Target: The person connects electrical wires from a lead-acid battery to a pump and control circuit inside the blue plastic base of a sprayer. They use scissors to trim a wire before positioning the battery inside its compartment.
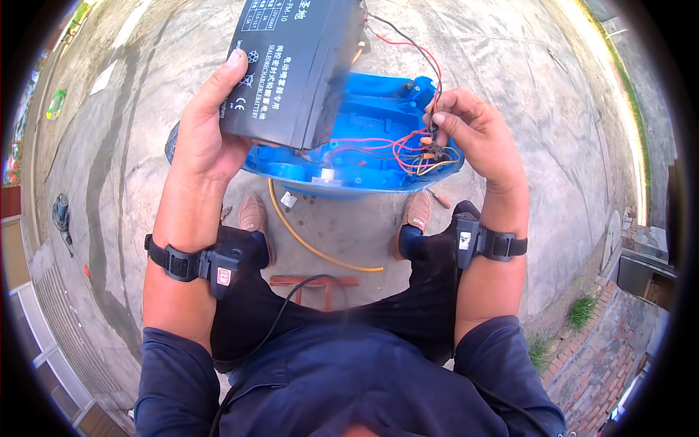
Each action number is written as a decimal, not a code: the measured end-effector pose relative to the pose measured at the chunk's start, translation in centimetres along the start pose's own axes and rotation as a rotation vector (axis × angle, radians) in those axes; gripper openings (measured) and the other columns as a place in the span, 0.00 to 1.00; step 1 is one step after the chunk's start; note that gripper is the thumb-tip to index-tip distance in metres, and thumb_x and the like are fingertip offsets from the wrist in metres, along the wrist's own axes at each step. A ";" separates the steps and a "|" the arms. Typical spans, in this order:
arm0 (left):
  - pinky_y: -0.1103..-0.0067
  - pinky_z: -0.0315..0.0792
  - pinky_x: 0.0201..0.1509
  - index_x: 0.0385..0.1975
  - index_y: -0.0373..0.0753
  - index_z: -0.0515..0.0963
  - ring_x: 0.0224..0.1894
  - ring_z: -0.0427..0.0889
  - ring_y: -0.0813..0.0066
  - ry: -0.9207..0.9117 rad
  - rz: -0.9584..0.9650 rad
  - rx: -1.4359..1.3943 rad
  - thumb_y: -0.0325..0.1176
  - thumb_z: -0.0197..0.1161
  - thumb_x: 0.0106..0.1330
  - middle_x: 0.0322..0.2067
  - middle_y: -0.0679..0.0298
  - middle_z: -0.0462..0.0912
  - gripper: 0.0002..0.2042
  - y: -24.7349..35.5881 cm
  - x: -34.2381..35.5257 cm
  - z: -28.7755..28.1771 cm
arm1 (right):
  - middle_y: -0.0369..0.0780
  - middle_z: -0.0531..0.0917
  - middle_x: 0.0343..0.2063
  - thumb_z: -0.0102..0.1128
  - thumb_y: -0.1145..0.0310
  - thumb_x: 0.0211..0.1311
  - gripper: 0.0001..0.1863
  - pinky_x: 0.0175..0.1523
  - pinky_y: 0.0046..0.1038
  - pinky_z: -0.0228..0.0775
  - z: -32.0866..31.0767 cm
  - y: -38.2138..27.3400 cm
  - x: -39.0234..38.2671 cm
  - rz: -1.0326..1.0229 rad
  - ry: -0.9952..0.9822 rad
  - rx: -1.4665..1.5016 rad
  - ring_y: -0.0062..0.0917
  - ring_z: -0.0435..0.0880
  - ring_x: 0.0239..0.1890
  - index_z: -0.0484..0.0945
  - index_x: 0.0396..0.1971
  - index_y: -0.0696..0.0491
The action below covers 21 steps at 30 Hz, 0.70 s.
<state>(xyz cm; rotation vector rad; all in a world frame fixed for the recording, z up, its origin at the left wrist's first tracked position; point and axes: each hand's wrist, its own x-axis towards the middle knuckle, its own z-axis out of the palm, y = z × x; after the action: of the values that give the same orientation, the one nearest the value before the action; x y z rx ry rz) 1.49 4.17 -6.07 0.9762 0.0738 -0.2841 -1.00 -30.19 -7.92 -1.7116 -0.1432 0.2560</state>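
A black rechargeable battery (291, 80) is held up by my left hand (211, 124), thumb on its printed face and the other fingers hidden behind it. Below and behind it lies a blue plastic housing (378, 109), its hollow side facing up. My right hand (477, 135) is at the housing's right end, thumb and forefinger pinched on the wires (437, 120). Red and black leads run from there up to the battery's top right. More red, black and yellow wires (419, 156) with orange connectors bunch just under my right fingers.
A yellow hose (313, 251) hangs from the housing to the concrete ground between my shoes. A screwdriver (441, 199) lies beside my right shoe. Near my legs stands a red metal frame (324, 282). A dark object (62, 218) rests far left, and a brick edge (582, 357) runs at right.
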 end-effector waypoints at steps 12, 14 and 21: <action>0.70 0.81 0.55 0.55 0.33 0.80 0.47 0.89 0.69 0.010 -0.002 0.018 0.47 0.63 0.73 0.46 0.57 0.88 0.22 0.0 -0.1 0.2 | 0.34 0.84 0.36 0.60 0.78 0.71 0.05 0.38 0.20 0.79 0.4 -0.1 0.1 0.012 0.042 0.008 0.12 0.76 0.28 0.81 0.43 0.59; 0.70 0.81 0.55 0.55 0.33 0.80 0.47 0.89 0.69 0.010 -0.001 0.014 0.47 0.63 0.73 0.46 0.57 0.88 0.22 0.0 -0.1 0.2 | 0.34 0.84 0.36 0.60 0.77 0.71 0.05 0.38 0.20 0.79 0.3 0.1 0.2 0.000 0.038 -0.010 0.12 0.76 0.28 0.82 0.43 0.59; 0.69 0.82 0.55 0.54 0.33 0.80 0.46 0.89 0.69 0.003 0.004 0.009 0.47 0.62 0.74 0.46 0.57 0.89 0.22 0.1 0.0 -0.2 | 0.34 0.83 0.39 0.60 0.77 0.71 0.03 0.39 0.20 0.77 0.4 0.0 0.3 0.015 0.027 -0.081 0.15 0.78 0.29 0.80 0.41 0.57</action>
<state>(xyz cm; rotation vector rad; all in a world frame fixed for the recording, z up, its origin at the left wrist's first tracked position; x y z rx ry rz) 1.50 4.35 -6.08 0.9852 0.0736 -0.2796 -0.80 -29.70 -8.05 -1.7965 -0.1225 0.2412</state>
